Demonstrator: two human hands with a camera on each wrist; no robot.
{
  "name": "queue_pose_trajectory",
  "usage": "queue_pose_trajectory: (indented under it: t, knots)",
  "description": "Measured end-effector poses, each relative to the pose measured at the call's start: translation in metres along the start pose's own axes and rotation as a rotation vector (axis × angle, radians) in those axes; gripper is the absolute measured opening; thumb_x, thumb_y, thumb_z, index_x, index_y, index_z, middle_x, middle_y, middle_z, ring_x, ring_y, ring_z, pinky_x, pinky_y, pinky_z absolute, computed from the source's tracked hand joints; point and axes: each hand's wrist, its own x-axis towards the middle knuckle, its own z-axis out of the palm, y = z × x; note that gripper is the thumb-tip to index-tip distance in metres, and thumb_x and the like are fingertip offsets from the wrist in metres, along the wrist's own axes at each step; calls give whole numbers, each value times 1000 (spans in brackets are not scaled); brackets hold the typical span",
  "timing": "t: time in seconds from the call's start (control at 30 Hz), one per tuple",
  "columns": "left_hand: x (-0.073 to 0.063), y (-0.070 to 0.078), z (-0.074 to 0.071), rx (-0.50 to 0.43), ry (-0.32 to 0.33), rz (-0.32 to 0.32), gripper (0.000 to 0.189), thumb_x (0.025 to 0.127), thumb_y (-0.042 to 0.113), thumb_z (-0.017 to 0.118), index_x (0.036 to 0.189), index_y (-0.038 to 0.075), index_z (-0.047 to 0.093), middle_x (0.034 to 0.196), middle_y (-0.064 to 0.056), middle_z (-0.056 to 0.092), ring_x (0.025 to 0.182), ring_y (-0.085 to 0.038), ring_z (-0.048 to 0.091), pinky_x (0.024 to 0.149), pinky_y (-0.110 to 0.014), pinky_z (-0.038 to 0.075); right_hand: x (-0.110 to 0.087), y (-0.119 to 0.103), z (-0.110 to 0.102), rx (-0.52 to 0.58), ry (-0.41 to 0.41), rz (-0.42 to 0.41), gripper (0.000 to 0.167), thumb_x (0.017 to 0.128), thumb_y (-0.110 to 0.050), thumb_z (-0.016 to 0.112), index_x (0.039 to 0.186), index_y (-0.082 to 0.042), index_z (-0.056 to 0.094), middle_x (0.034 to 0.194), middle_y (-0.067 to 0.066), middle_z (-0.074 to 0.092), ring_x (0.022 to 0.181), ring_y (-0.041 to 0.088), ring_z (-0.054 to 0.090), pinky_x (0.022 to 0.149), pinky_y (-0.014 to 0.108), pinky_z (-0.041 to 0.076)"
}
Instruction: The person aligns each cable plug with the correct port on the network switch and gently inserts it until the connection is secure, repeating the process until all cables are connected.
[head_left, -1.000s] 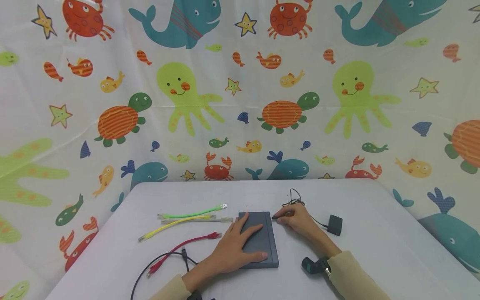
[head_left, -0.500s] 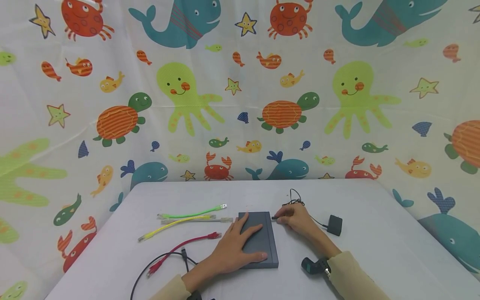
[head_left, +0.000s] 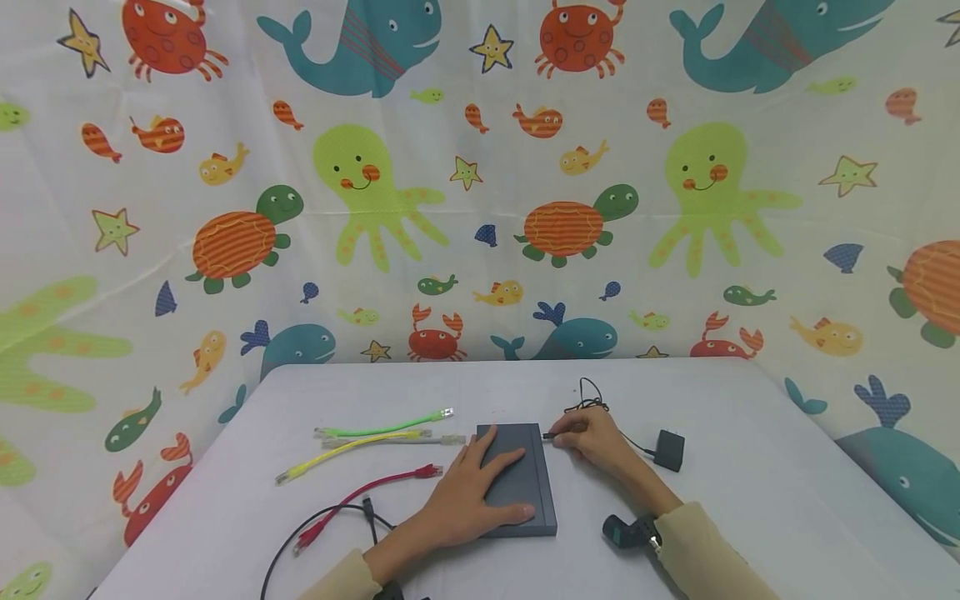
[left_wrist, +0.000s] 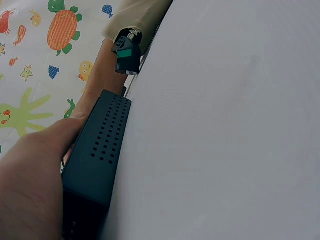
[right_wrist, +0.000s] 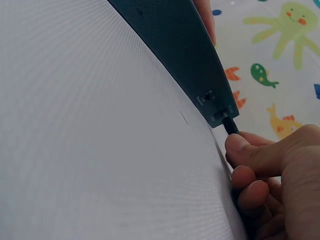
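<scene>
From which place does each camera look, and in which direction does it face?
Head: worn on the head, facing forward and down over the white table to the printed curtain; left hand, right hand and sleeves show.
Left wrist: on that wrist, facing the perforated side of the dark box; the left hand shows, the right forearm beyond.
Right wrist: on that wrist, facing the box's side where the right hand pinches a black plug; some of the left hand shows above.
Shared: both wrist views show box and curtain.

Workspace: white table (head_left: 750,467), sea-print curtain (head_left: 480,187)
</scene>
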Motion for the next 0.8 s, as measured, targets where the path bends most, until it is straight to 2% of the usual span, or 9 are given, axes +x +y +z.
queue_pose_trajectory:
  t: [0.27,0.43,0.63,0.8]
  knots:
    - [0,0,0,-6,1,1,76,75,83,48,143,54,32,164,2,9,149,-42,10,104,-74,25,9,28,5,-24,36,43,12,78,-7,75,90,-5,74,86,10,68,51,9,50,46,23,43]
    - [0,0,1,-2,3,3,74,76,82,49,143,54,32,164,2,9,149,-42,11,104,-73,25,9,28,5,-31,35,49,10,77,-7,76,87,-8,74,81,8,67,49,9,50,45,23,42]
    - [0,0,1,-3,3,-2,74,75,83,49,142,54,32,164,3,9,149,-42,11,103,-74,26,9,29,5,-36,34,32,11,77,-6,75,89,-7,74,82,9,68,48,7,50,45,23,42]
    - [-1,1,1,-5,2,-2,75,75,83,48,142,54,32,164,2,9,149,-43,11,103,-74,26,9,29,5,-28,32,50,11,78,-7,75,89,-7,74,81,7,68,48,7,49,45,22,42]
